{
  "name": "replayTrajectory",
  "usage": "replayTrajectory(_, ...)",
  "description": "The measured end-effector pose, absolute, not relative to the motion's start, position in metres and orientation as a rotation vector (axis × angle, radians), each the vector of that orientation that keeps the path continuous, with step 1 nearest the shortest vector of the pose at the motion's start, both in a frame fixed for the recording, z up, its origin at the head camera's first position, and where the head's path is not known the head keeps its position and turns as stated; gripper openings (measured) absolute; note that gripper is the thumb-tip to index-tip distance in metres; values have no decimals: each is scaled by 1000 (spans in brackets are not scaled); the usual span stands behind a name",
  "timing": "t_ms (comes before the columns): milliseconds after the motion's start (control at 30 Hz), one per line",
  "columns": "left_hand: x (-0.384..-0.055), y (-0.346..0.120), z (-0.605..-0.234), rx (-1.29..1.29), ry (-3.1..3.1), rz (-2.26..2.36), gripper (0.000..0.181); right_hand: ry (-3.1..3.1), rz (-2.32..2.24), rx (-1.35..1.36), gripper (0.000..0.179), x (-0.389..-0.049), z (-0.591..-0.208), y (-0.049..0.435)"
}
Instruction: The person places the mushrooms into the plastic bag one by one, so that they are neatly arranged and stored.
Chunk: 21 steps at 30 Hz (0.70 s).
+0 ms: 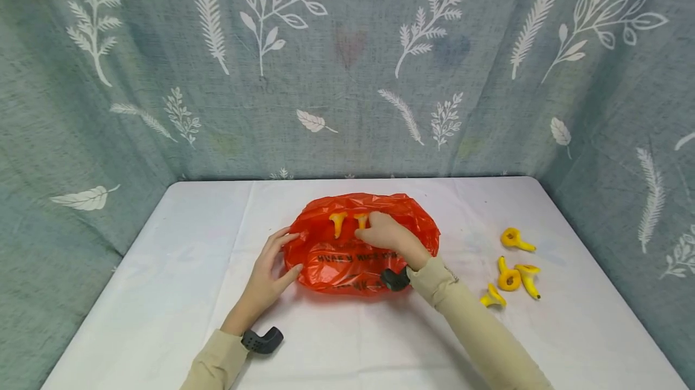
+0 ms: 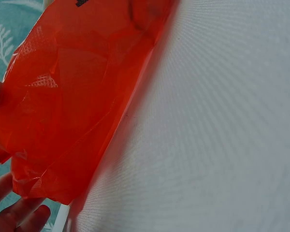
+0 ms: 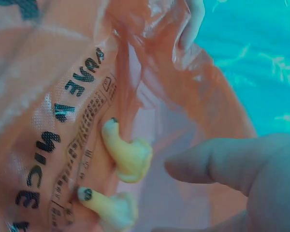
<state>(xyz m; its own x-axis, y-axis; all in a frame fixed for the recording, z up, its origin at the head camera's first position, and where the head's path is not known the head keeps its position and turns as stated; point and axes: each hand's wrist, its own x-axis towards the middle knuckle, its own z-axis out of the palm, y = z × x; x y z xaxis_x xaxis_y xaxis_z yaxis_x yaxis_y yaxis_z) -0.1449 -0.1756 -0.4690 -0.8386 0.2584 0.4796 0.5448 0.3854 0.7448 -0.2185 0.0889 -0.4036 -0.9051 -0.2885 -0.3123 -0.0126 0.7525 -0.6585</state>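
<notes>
A red plastic bag (image 1: 336, 275) with dark lettering lies on the white table. My left hand (image 1: 268, 272) grips its left side, thumb towards the front and fingers behind; the left wrist view shows the film (image 2: 72, 106) between these fingers (image 2: 34, 220). Two yellow chanterelle-like mushrooms, one on the left (image 1: 338, 224) and one on the right (image 1: 361, 220), show at the bag's mouth. My right hand (image 1: 388, 236) reaches over the bag beside the right one. In the right wrist view, its thumb (image 3: 208, 162) is extended, apart from the upper mushroom (image 3: 128, 154).
Several more yellow mushrooms lie on the table to the right, one farther back (image 1: 513, 238) and others grouped nearer (image 1: 508, 279). A patterned grey-green curtain (image 1: 347, 106) stands behind the table (image 1: 136, 293) and along its sides. Each wrist wears a black device (image 1: 263, 340).
</notes>
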Motion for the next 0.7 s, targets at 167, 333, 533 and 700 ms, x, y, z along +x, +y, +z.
replayTrajectory(167, -144, -176, -467, -710, -2364, -1423, 54, 2648, -770, -253, 57, -203, -394, 89)
replayTrajectory(333, -142, -176, -466, -704, -2361, -1412, 54, 2670, -726, -326, 66, -187, -382, 93)
replayTrajectory(533, -142, -176, -466, -704, -2364, -1426, 54, 2683, -822, -459, 38, -173, -367, 111)
replayTrajectory(700, -143, -175, -466, -705, -2367, -1434, 54, 2663, -915, -550, 35, -166, -362, 135)
